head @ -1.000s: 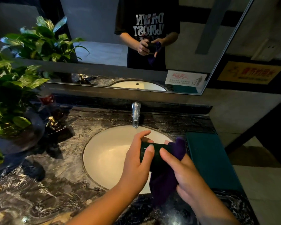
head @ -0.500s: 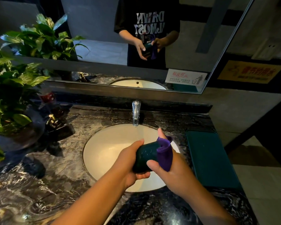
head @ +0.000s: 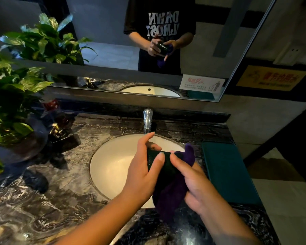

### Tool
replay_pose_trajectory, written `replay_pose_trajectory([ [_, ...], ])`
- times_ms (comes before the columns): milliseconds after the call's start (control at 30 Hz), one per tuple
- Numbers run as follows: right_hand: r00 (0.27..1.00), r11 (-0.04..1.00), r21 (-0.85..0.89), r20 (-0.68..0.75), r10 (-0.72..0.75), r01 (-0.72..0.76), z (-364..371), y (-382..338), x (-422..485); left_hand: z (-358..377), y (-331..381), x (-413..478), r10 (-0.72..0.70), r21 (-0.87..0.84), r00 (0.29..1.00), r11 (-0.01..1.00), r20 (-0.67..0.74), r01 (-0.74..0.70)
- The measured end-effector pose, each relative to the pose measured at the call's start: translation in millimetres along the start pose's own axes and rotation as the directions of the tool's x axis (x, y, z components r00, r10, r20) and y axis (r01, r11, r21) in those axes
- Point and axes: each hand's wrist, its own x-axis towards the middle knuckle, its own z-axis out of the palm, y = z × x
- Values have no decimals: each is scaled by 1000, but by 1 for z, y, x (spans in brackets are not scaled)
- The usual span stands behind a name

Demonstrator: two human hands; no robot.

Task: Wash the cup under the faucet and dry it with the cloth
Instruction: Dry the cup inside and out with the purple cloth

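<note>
Both hands on cup point(head: 154, 159) – cloth point(head: 173, 193) under it | over sink point(head: 113, 165)

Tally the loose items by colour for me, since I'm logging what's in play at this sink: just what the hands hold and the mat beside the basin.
Dark green: 1, the cup, gripped by the left hand
Purple: 1, the cloth, held against the cup by the right hand
Teal: 1, the mat right of the sink
Total: 3

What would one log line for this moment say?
phase: drying | left hand: holds cup | right hand: wipes with purple cloth | over sink | faucet: no water seen
</note>
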Motion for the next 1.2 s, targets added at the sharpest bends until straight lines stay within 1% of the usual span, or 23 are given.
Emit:
replay_pose_trajectory([
  [100, 993, 988, -125, -54, -103, 95, 0, -6, -1, 8, 13, 2, -221, -182, 975, 958, 21, 221],
  [167, 979, 944, -265, -11, -206, 196, -5, -9, -3, 8, 19, 9, -341, -285, 938, 895, 59, 343],
  [200, 967, 900, -358, 35, -253, 248, -6, -12, -5, 8, 22, 12, -428, -355, 901, 833, 76, 425],
  [267, 941, 775, -537, 141, -308, 334, -9, -13, -5, 8, 25, 18, -627, -511, 769, 624, 124, 592],
  [300, 931, 711, -603, 190, -312, 361, -10, -13, -5, 7, 25, 19, -700, -550, 695, 520, 163, 654],
  [400, 915, 578, -711, 274, -295, 399, -14, -15, -5, 1, 25, 19, -787, -493, 498, 290, 365, 820],
  [433, 915, 535, -745, 284, -286, 399, -15, -15, -5, -1, 24, 19, -781, -466, 450, 233, 433, 853],
  [500, 915, 481, -782, 290, -281, 396, -15, -15, -6, -4, 22, 20, -772, -425, 408, 198, 488, 883],
  [533, 910, 478, -780, 290, -295, 404, -14, -14, -7, -5, 22, 21, -776, -418, 415, 216, 475, 882],
  [600, 902, 502, -760, 263, -343, 412, -13, -9, -6, -1, 24, 22, -775, -429, 494, 320, 394, 845],
  [633, 905, 538, -741, 233, -357, 403, -13, -7, -5, 3, 24, 22, -761, -430, 557, 404, 332, 807],
  [700, 922, 650, -670, 144, -359, 358, -8, -3, -3, 12, 23, 21, -665, -366, 728, 644, 166, 672],
  [733, 933, 736, -593, 78, -350, 326, -5, -3, -2, 15, 21, 20, -554, -286, 829, 785, 74, 550],
  [767, 949, 845, -453, 3, -316, 283, -3, -4, -1, 16, 19, 18, -391, -156, 921, 909, -1, 386],
  [800, 967, 941, -253, -58, -247, 226, -1, -6, 1, 15, 15, 17, -190, -1, 982, 982, -17, 190],
  [833, 983, 985, -70, -78, -165, 160, -1, -9, 1, 12, 7, 18, -8, 150, 1000, 989, 30, 3],
  [867, 994, 994, 50, -58, -95, 98, -1, -11, 0, 8, 1, 19, 128, 249, 987, 957, 92, -147],
  [900, 999, 994, 96, -19, -49, 51, -1, -13, -1, 5, -3, 20, 201, 288, 969, 928, 145, -235],
  [933, 1000, 995, 98, 9, -27, 26, -2, -14, -1, 2, -6, 22, 222, 274, 961, 926, 166, -261],
  [1000, 998, 997, 57, 14, -55, 54, -3, -15, 1, 3, -9, 22, 158, 144, 978, 974, 135, -177],
  [1100, 983, 983, -56, -46, -180, 177, -1, -17, 6, 13, 0, 21, -90, -70, 990, 993, 104, 97],
  [1167, 958, 933, -251, -59, -279, 256, -2, -16, 7, 17, 10, 24, -308, -210, 942, 920, 131, 330],
  [1200, 943, 879, -380, -42, -329, 290, -3, -16, 5, 17, 14, 26, -432, -286, 887, 840, 160, 461],
])
